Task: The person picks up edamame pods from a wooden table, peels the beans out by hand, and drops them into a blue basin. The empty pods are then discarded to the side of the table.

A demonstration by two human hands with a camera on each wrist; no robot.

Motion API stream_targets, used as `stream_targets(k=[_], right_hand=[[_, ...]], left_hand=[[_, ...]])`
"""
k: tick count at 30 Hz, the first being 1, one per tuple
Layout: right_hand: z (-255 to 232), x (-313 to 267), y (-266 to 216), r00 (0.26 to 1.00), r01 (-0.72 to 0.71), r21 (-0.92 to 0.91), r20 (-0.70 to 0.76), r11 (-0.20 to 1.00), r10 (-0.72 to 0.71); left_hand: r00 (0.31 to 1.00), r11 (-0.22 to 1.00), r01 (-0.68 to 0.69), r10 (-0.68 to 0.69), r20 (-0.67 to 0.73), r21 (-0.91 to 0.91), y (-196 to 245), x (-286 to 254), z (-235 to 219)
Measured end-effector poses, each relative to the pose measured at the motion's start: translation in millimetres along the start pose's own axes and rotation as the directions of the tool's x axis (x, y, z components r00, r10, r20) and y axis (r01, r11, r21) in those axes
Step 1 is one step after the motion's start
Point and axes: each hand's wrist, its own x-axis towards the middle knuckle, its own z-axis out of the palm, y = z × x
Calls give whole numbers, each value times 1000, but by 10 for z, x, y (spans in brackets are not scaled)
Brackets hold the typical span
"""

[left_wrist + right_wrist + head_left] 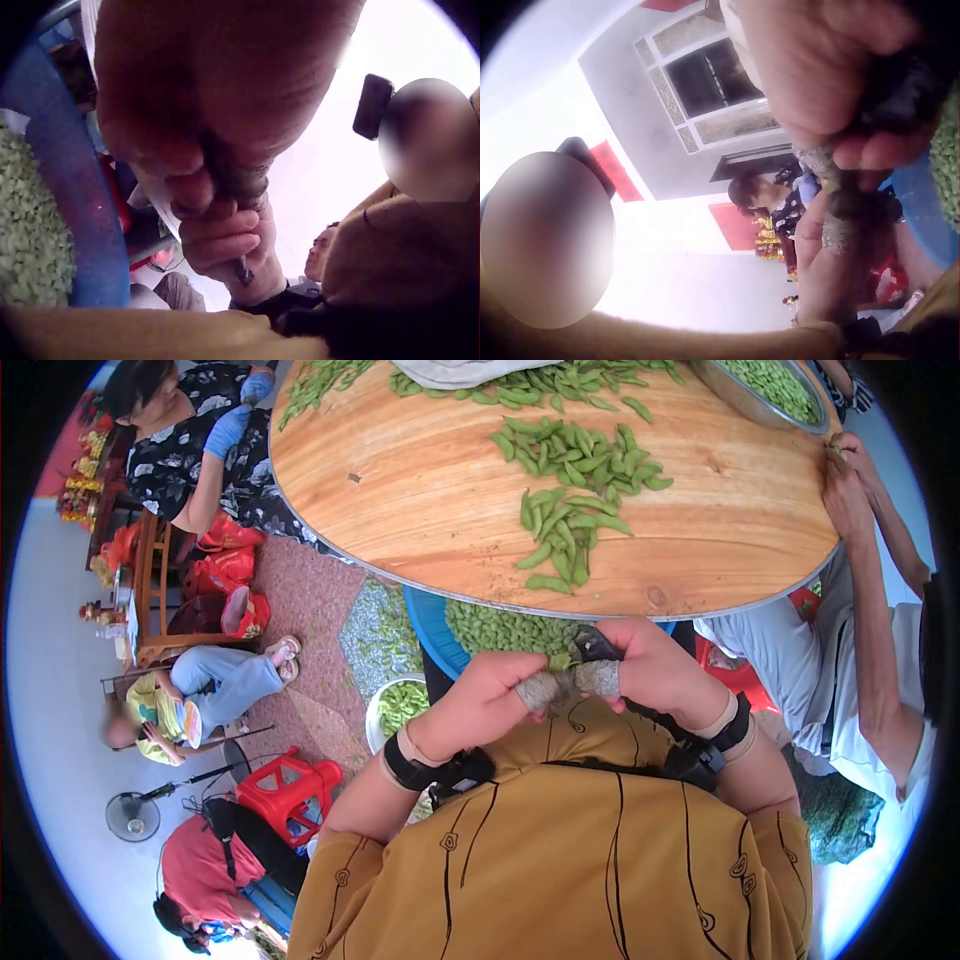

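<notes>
"Shirt (580, 840), nearest the lens; beyond it, left hand (478, 700) and right hand (658, 672). What state do I log?"

"Both pinching. From my remote seat I see a small green thing, apparently a pod (561, 659), between the taped thumbs (598, 678); how the hidden fingers lie, I cannot tell."

"Step and next move?"

"Shelling, I judge. Next calls for parting the pod above the tub (428, 625), whose beans (515, 628) lie just beyond the hands."

"Edges and room?"

"Desk (700, 550): its near rim overhangs the tub, so I would stay short of it. Pods (575, 455) lie farther in, with bare wood either side. Rightward, a neighbour's arm (877, 610) limits travel; leftward, a bowl (373, 725) stands near the left forearm."
</notes>
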Motion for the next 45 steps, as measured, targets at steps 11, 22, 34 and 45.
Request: stream_targets(k=[11, 22, 34, 45], right_hand=[[92, 16, 40, 867, 238, -802, -79, 548, -492], [23, 208, -187, 637, 15, -984, -128, 179, -760], [-142, 32, -294, 798, 301, -285, -448, 910, -404], [-55, 10, -275, 957, 216, -82, -181, 973, -228]], left_hand=[[991, 998, 8, 0, -137, 63, -348, 112, 10], [976, 979, -9, 53, -209, 204, -283, -25, -118], [947, 965, 154, -206, -248, -213, -334, 28, -219], [741, -31, 528, -471, -478, 849, -653, -742, -428]])
